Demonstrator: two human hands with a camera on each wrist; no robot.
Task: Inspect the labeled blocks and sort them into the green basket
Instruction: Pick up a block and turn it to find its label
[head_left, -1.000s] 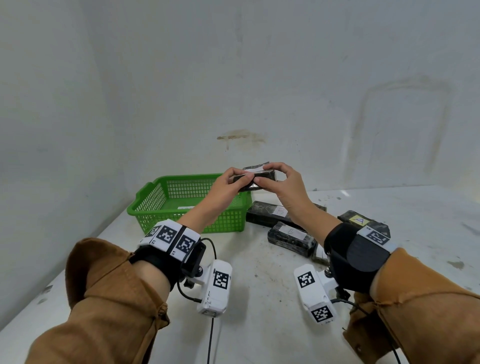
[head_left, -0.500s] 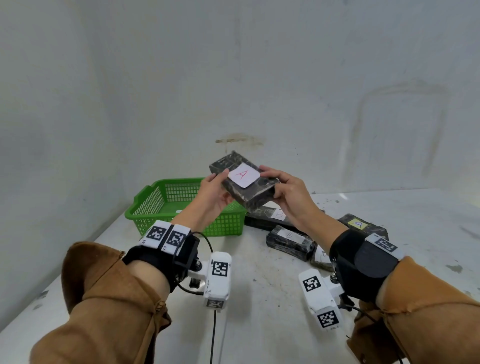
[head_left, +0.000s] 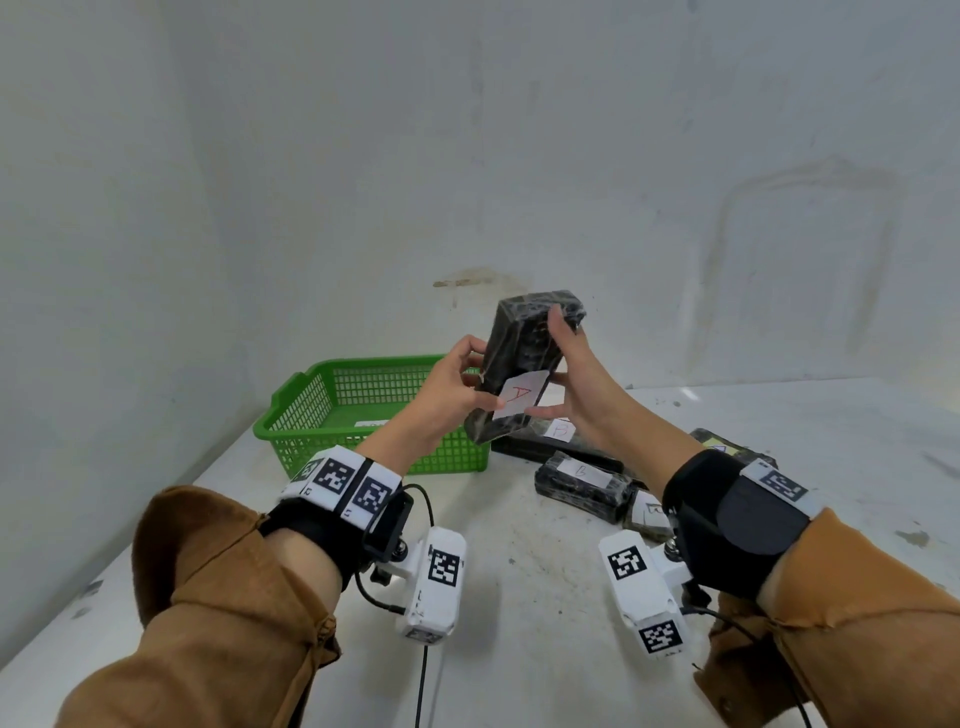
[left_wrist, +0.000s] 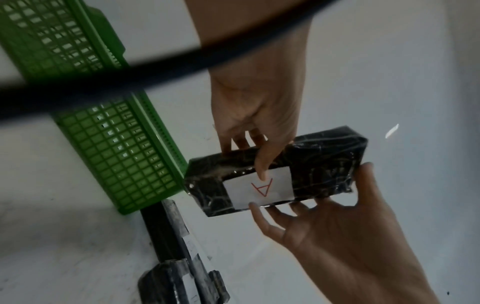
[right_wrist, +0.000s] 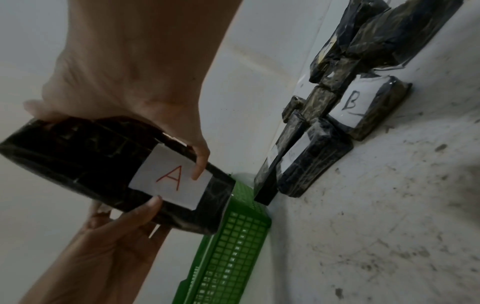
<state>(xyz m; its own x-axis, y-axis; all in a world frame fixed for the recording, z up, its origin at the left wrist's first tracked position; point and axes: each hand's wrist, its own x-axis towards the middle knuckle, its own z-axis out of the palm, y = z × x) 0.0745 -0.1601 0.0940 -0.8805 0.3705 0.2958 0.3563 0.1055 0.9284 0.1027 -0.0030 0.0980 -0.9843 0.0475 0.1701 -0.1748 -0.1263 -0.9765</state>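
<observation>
Both hands grip A block, now tipped upright vs flatter before.

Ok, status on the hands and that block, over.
Both hands, left hand and right hand, grip the A block, held up off the table. Green basket open just behind-left. B block lies aside; nothing blocking.
</observation>
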